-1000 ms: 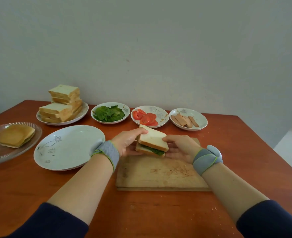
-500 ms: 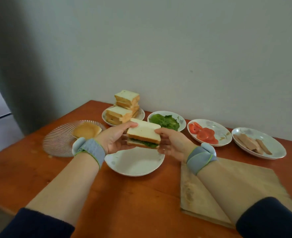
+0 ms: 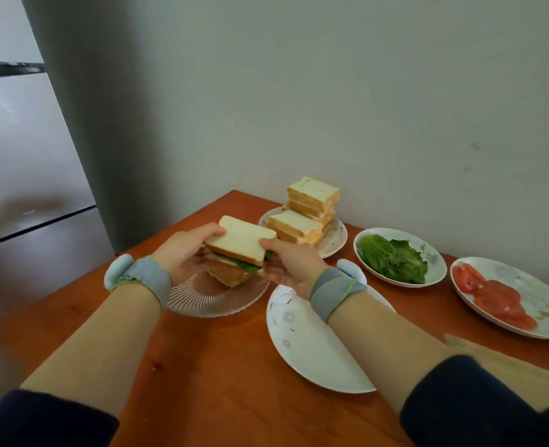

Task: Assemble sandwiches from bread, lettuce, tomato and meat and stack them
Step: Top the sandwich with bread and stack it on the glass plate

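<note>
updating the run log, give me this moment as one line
phase: stacking | left hand, right hand: both hold upper sandwich | place: over lower sandwich on glass plate | contact: cannot tell | released: no

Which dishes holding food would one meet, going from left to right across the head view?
Glass plate under the held sandwich → plate of bread → dish of lettuce → plate of tomato slices.

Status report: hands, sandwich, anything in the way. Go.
Left hand and right hand both grip the top sandwich. It hangs over the lower sandwich on the glass plate, contact unclear. Nothing blocks the drop.
</note>
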`<state>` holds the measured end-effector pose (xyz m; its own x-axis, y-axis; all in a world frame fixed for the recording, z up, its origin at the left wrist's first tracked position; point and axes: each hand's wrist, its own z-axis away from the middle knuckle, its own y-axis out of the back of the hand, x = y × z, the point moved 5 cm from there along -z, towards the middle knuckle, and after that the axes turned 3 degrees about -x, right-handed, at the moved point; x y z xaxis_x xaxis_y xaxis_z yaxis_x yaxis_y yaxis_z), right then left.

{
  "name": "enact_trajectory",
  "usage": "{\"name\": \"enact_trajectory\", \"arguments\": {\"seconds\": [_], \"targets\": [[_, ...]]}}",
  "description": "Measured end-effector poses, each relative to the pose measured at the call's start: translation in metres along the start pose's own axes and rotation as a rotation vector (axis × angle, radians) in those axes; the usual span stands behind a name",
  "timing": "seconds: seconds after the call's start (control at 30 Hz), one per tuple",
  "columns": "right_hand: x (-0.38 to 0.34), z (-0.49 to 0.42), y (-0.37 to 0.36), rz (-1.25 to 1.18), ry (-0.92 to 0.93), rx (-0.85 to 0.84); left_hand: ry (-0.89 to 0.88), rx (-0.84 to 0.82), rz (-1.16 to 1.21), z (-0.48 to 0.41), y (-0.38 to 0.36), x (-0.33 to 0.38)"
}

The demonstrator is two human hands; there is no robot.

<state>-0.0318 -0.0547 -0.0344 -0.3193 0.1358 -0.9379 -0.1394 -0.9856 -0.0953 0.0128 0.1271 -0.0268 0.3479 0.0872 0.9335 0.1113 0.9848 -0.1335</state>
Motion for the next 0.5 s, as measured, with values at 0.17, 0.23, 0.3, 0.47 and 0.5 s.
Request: {"name": "enact_trajectory", "arguments": {"seconds": [0.17, 0.23, 0.3, 0.47, 0.5], "targets": [[0.005, -0.025, -0.019, 0.039, 0.005, 0.015, -0.017, 0.107, -0.058, -0.022, 0.014, -0.001], [0.008, -0.034, -0.021, 0.057, 0.006, 0.018, -0.026, 0.133, -0.114, -0.029, 0.017, -0.001], [0.010, -0.039, -0.022, 0.076, 0.012, 0.036, -0.043, 0.154, -0.161, -0.034, 0.019, 0.000], [0.011, -0.046, -0.021, 0.117, 0.007, 0.061, -0.060, 0.187, -0.206, -0.044, 0.018, 0.002], [0.011, -0.046, -0.021, 0.118, 0.004, 0.061, -0.061, 0.194, -0.215, -0.045, 0.017, 0.002]]}}
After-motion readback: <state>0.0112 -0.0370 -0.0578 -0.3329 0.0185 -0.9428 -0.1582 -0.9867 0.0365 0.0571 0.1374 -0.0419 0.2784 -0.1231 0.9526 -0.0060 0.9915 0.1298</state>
